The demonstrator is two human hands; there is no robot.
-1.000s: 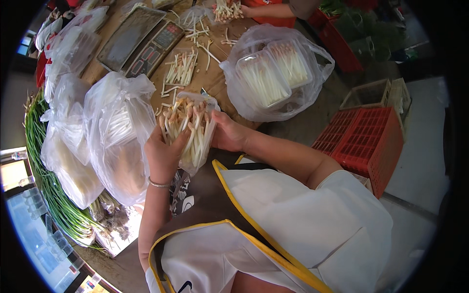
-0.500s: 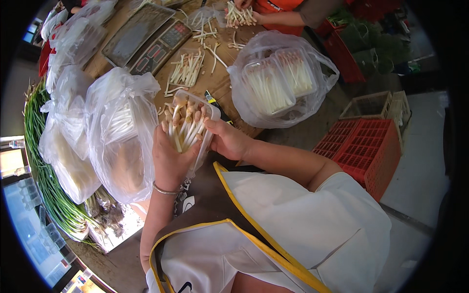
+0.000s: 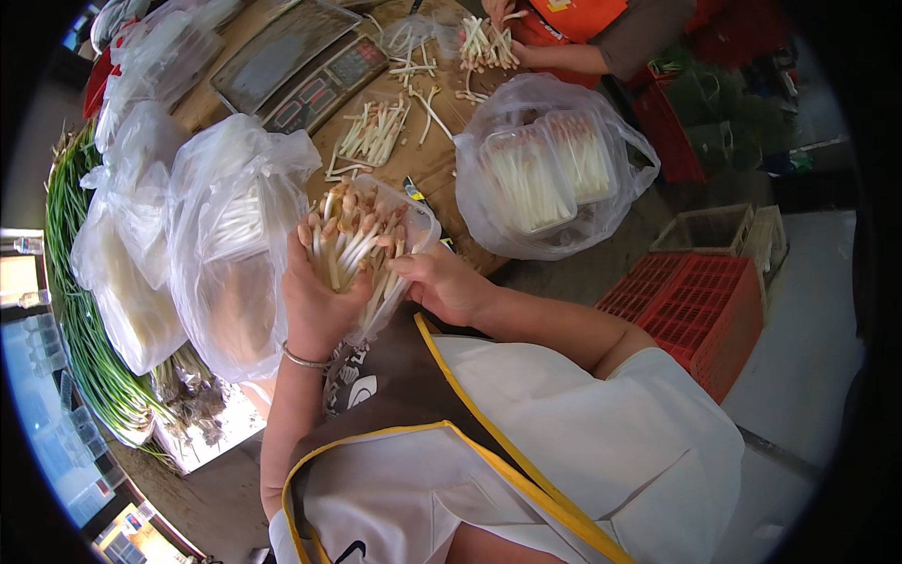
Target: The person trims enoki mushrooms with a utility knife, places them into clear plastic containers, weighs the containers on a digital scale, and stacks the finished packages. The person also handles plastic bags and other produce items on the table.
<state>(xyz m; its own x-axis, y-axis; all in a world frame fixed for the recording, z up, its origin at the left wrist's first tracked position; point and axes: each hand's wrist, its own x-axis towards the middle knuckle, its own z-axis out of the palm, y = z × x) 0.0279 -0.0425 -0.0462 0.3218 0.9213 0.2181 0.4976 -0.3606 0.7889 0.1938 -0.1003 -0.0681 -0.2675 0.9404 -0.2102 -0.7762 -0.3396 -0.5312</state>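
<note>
Here the stalk bundle [image 3: 352, 240] sits between both hands [image 3: 376, 291]

clear glossy plastic tray [image 3: 418, 221]; thin shiny plastic bags [image 3: 235, 235]; worn wooden table [image 3: 437, 169].

We wear a white apron [image 3: 583, 451] with a yellow border along its edges, and this border makes a pointed shape near the chest. Under it we see a dark brown garment [image 3: 395, 376] with some white markings on it. Both forearms are bare, without sleeves. On the left wrist there is a thin silver bracelet [image 3: 305, 359]. Our hands have no gloves.
</note>
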